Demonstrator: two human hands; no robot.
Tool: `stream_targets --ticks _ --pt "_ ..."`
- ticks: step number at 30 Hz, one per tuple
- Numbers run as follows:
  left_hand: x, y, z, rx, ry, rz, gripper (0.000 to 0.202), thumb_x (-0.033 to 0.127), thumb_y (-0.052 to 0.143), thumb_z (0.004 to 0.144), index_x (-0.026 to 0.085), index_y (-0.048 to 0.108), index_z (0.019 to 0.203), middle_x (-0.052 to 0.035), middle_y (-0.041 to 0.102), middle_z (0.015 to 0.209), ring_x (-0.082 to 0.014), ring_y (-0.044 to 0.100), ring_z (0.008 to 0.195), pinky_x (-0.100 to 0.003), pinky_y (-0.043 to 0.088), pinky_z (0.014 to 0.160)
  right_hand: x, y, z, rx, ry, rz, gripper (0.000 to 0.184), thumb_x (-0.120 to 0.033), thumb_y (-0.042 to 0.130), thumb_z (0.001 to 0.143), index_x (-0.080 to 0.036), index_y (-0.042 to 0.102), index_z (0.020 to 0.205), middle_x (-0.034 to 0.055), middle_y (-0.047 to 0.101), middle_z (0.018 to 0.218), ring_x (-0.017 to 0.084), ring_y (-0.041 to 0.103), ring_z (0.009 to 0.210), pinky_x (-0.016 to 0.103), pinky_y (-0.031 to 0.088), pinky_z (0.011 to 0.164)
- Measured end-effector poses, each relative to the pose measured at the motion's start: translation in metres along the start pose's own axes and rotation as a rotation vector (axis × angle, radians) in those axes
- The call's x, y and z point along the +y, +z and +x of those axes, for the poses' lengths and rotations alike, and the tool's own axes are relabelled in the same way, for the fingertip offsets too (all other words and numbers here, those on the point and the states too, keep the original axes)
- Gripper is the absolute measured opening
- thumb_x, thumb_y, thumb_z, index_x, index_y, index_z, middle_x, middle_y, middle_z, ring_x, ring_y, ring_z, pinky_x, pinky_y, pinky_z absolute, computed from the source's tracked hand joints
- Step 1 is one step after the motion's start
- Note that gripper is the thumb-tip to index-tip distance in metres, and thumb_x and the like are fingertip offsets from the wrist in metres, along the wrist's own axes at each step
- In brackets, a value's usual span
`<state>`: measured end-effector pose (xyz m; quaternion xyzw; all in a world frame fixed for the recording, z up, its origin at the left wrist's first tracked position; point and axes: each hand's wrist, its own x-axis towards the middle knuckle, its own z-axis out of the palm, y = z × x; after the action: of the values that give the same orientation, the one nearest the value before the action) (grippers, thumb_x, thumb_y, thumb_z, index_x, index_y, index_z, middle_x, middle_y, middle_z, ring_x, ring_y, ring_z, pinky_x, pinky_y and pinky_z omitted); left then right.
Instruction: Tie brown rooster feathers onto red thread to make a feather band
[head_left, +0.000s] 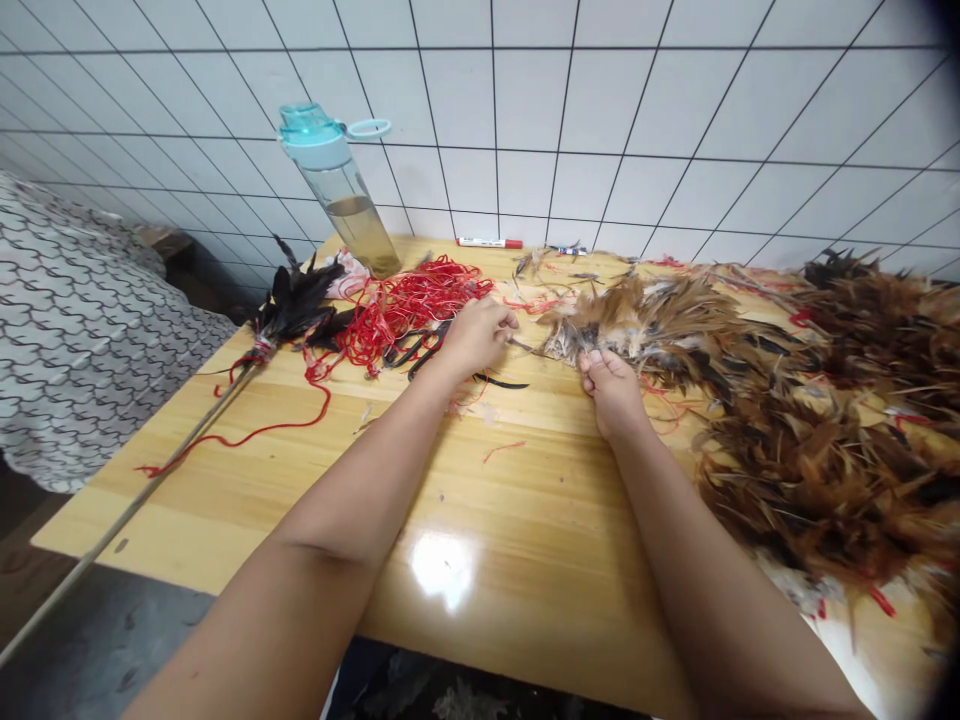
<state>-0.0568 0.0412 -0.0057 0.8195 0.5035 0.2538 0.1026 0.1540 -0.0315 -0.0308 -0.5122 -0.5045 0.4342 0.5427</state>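
My left hand (480,335) is closed in a pinch above the middle of the table. A thin dark strand (529,348) runs from its fingertips toward a bunch of brown feathers (667,315); its kind is not clear. My right hand (609,385) pinches the pale quill end of that bunch between thumb and fingers. Under and behind my left wrist lie black-handled scissors (424,350), partly hidden. Next to them is a tangled heap of red string (420,300).
A stick with black feathers (289,310) tied on with red string overhangs the table's (510,560) left edge. A water bottle (341,190) and red marker (489,243) stand and lie by the tiled wall. More brown feather bunches (832,480) cover the right side.
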Motion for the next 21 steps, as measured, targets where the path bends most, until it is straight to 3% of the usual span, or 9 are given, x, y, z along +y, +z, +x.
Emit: stream_targets --ticks 6,11,14,18,21 --pt "-0.002 0.011 -0.004 -0.078 0.014 0.127 0.012 0.015 0.055 0.081 0.018 0.066 0.082 -0.0100 0.061 0.094 -0.0244 0.051 0.096 -0.039 0.038 0.089 -0.001 0.001 -0.001 0.016 0.010 0.014 0.044 -0.063 0.056 0.077 -0.022 0.044 0.066 -0.0048 0.039 0.056 0.010 0.033 0.050 0.026 0.025 0.049" --pt "0.005 0.003 -0.003 0.084 -0.037 0.049 0.013 0.009 0.050 0.080 0.017 0.059 0.081 -0.0108 0.058 0.095 -0.0240 0.050 0.095 -0.037 0.039 0.085 0.001 0.001 0.000 0.052 0.018 0.051 0.045 -0.063 0.059 0.073 -0.023 0.042 0.066 -0.0048 0.040 0.058 0.010 0.033 0.051 0.025 0.024 0.049" --pt "0.013 0.000 -0.001 0.149 -0.108 -0.253 0.010 0.009 0.050 0.081 0.017 0.056 0.081 -0.0057 0.058 0.085 -0.0180 0.052 0.084 -0.031 0.040 0.079 0.002 0.001 0.001 0.068 0.022 0.064 0.045 -0.063 0.060 0.073 -0.023 0.041 0.066 -0.0047 0.041 0.058 0.009 0.033 0.051 0.025 0.024 0.049" --pt "0.031 0.001 -0.003 -0.016 -0.252 -0.853 0.006 0.014 0.055 0.082 0.014 0.057 0.088 0.0007 0.056 0.073 -0.0090 0.050 0.063 -0.023 0.040 0.063 0.006 0.002 0.002 0.083 0.017 0.026 0.045 -0.064 0.057 0.076 -0.023 0.039 0.067 -0.0044 0.041 0.059 0.010 0.033 0.051 0.025 0.025 0.047" --pt "0.049 0.004 -0.007 -0.122 -0.331 -1.090 0.010 0.014 0.062 0.079 0.012 0.058 0.088 0.0023 0.057 0.066 -0.0062 0.052 0.056 -0.019 0.040 0.056 0.010 0.002 0.004 0.097 -0.002 -0.043 0.044 -0.063 0.051 0.080 -0.023 0.040 0.068 -0.0045 0.041 0.060 0.010 0.032 0.052 0.025 0.026 0.049"
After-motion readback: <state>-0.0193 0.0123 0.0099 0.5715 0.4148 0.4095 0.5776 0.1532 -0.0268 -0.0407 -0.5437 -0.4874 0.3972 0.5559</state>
